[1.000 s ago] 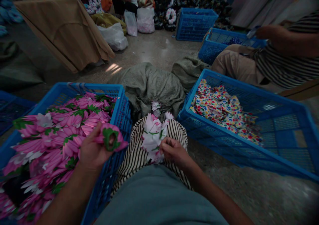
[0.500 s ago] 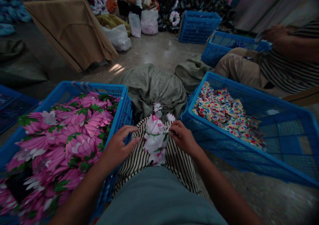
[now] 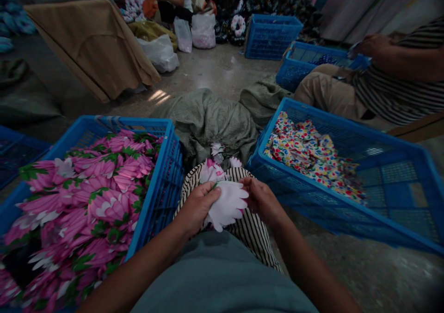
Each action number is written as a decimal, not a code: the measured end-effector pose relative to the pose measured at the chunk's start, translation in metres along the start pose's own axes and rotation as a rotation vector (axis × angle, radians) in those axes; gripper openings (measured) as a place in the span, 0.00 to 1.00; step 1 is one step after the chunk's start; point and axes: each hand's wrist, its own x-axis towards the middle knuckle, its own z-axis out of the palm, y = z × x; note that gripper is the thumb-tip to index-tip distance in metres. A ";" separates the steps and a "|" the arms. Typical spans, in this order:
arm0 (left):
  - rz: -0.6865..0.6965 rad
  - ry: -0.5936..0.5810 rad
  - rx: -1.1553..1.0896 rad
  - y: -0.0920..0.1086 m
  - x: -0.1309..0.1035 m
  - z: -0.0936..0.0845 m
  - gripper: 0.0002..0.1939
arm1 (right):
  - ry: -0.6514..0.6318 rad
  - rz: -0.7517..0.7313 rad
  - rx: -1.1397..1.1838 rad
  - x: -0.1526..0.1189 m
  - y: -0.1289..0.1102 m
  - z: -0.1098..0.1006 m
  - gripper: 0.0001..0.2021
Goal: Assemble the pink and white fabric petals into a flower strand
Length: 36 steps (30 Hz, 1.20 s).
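My left hand (image 3: 199, 207) pinches a fabric flower (image 3: 227, 204) between thumb and fingers, at its green-edged end. The flower's pale white side faces up, with scalloped petals pointing right and a little pink at their edge. At the petal tips, my right hand (image 3: 260, 198) has its fingers closed on the flower's edge; the exact grip is partly hidden. More pink-and-white flower pieces (image 3: 211, 169) lie on my striped lap (image 3: 189, 183), behind the held one. On the left, a blue crate (image 3: 166, 128) is heaped with pink fabric flowers (image 3: 111, 204) with green ends.
To the right stands a blue crate (image 3: 381, 146) with colourful printed fabric pieces (image 3: 308, 151). A grey-green sack (image 3: 211, 114) lies ahead. A co-worker in a striped top (image 3: 405, 82) sits at the right. Farther off are more blue crates (image 3: 272, 35) and white bags (image 3: 159, 52).
My left hand has moved right from its spread pose and taken hold of a flower from my lap. That flower is now lifted, pale side up, between my hands.
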 end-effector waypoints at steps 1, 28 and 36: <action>0.004 0.023 -0.022 -0.001 0.000 0.000 0.10 | -0.031 0.020 0.046 -0.002 0.005 0.001 0.21; -0.033 0.066 -0.181 -0.003 -0.005 0.009 0.09 | 0.073 -0.269 -0.211 -0.007 0.023 -0.006 0.13; -0.014 0.080 -0.103 -0.005 -0.007 0.009 0.12 | 0.101 -0.590 -0.622 -0.003 0.013 -0.006 0.11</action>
